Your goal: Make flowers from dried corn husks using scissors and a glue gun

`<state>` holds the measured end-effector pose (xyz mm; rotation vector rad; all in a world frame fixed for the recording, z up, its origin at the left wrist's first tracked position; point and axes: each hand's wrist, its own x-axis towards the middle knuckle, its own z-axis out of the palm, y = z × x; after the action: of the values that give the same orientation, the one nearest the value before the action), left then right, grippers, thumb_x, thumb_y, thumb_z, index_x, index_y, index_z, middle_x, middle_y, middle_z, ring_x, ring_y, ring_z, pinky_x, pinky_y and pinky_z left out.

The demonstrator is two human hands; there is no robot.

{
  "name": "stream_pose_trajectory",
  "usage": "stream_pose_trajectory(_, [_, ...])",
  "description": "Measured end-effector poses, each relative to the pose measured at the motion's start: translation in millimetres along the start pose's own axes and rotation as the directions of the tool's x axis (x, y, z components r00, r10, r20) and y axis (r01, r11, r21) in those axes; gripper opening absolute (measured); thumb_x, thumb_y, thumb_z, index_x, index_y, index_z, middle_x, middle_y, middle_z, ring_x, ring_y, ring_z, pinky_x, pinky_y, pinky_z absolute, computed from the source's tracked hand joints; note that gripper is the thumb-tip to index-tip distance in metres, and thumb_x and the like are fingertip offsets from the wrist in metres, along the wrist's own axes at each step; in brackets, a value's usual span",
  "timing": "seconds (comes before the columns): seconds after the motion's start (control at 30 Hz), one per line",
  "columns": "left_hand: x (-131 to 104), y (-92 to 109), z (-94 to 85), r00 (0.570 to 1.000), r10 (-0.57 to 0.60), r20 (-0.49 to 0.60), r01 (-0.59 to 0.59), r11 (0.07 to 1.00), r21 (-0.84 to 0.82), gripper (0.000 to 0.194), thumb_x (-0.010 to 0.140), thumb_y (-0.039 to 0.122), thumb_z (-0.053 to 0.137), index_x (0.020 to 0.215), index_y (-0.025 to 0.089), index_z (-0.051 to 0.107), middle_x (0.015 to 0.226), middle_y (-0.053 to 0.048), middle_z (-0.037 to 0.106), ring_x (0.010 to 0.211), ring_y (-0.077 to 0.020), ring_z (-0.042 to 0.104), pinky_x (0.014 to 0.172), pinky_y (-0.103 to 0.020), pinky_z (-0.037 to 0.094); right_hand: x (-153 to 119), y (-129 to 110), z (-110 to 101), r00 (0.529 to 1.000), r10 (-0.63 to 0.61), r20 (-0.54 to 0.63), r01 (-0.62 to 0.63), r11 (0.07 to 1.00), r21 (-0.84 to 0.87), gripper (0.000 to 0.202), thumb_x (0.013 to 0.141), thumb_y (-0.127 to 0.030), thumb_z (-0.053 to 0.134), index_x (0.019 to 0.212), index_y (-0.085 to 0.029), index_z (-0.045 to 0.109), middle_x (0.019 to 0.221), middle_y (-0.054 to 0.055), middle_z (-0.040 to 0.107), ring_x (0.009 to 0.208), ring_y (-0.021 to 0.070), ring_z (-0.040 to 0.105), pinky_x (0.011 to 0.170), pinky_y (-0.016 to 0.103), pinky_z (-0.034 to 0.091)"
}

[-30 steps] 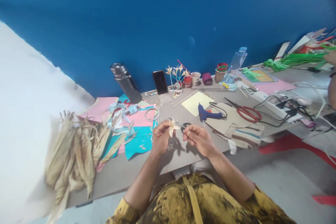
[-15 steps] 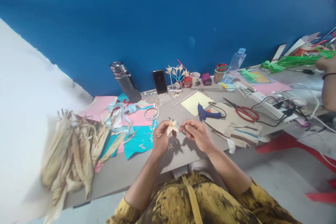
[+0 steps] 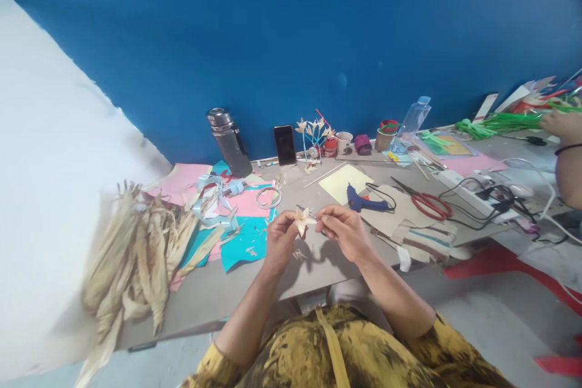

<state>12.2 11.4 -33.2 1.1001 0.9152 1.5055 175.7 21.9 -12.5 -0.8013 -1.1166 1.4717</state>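
Between my hands, over the table's front part, is a small cream flower [image 3: 302, 222] with pointed petals, which looks made of corn husk. My left hand [image 3: 282, 236] pinches it from the left side. The fingers of my right hand [image 3: 339, 229] are pinched close to the petals on the right; what they hold there is too small to make out. Similar husk flowers on stems [image 3: 313, 128] stand at the back of the table. A blue glue gun [image 3: 366, 200] lies beyond my right hand, on a beige sheet.
Dried corn husks [image 3: 136, 260] hang over the left edge, beside turquoise paper [image 3: 245, 242] and a tape roll [image 3: 268, 197]. Red-handled scissors [image 3: 430, 204] and a power strip [image 3: 473, 191] lie right. A flask [image 3: 228, 144] and phone [image 3: 285, 145] stand behind. Another person's hand [image 3: 564, 124] touches green strips.
The view has shifted a little, so the table's things appear slightly right and lower. My hands still hold the flower in nearly the same pose, its petals turned slightly.
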Motion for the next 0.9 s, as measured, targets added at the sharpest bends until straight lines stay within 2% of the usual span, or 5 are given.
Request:
stream_pose_trajectory(0.1, [1,-1,0.0,0.999,-0.038,0.009,0.039,0.997,-0.065,0.023,0.077,0.036,0.078,0.075,0.018,0.064,0.058,0.003,0.058,0.052,-0.0094,0.049,0.057,-0.024,0.038,-3,1,0,0.999,0.01,-0.045,-0.011,0.999,-0.033,0.012,0.072,-0.025,0.074,0.078,-0.015,0.073,0.063,0.006,0.072,0.045,0.0073,0.039,0.043,0.022,0.025])
stream_pose_trajectory(0.23, [1,1,2.7,0.995,-0.091,0.029,0.095,0.984,-0.15,0.026,0.074,0.035,0.081,0.075,0.017,0.063,0.058,0.003,0.058,0.053,-0.0088,0.048,0.056,-0.024,0.036,-5,1,0,0.999,0.006,-0.037,-0.003,0.996,0.085,0.01,0.066,-0.02,0.077,0.07,-0.017,0.069,0.072,0.006,0.076,0.044,0.0055,0.039,0.042,0.021,0.025])
stream_pose_trajectory(0.43, [-2,5,4.0,0.986,-0.128,0.105,0.152,0.95,-0.272,0.026,0.079,0.036,0.077,0.074,0.017,0.06,0.061,0.002,0.057,0.054,-0.0092,0.049,0.056,-0.025,0.036,-6,0,1,0.998,0.067,-0.018,-0.061,0.971,0.23,0.015,0.069,-0.026,0.078,0.075,-0.016,0.07,0.068,0.004,0.072,0.041,0.0036,0.039,0.04,0.019,0.024])
stream_pose_trajectory(0.73, [-1,-2,3.5,0.987,-0.159,0.036,0.163,0.972,-0.171,0.028,0.07,0.034,0.085,0.078,0.016,0.066,0.062,0.002,0.064,0.052,-0.009,0.053,0.056,-0.023,0.04,-10,8,-6,0.979,0.167,0.115,-0.192,0.946,0.262,0.03,0.077,-0.041,0.08,0.086,-0.017,0.064,0.06,-0.004,0.06,0.039,0.0024,0.034,0.038,0.016,0.026])
stream_pose_trajectory(0.9, [3,-5,7.2,0.979,-0.204,0.024,0.205,0.963,-0.177,0.027,0.066,0.032,0.087,0.076,0.016,0.067,0.062,0.001,0.066,0.049,-0.0089,0.053,0.053,-0.023,0.04,-12,13,-11,0.98,0.166,0.11,-0.189,0.95,0.249,0.033,0.078,-0.045,0.079,0.081,-0.015,0.066,0.06,-0.004,0.058,0.04,0.0019,0.032,0.039,0.017,0.026])
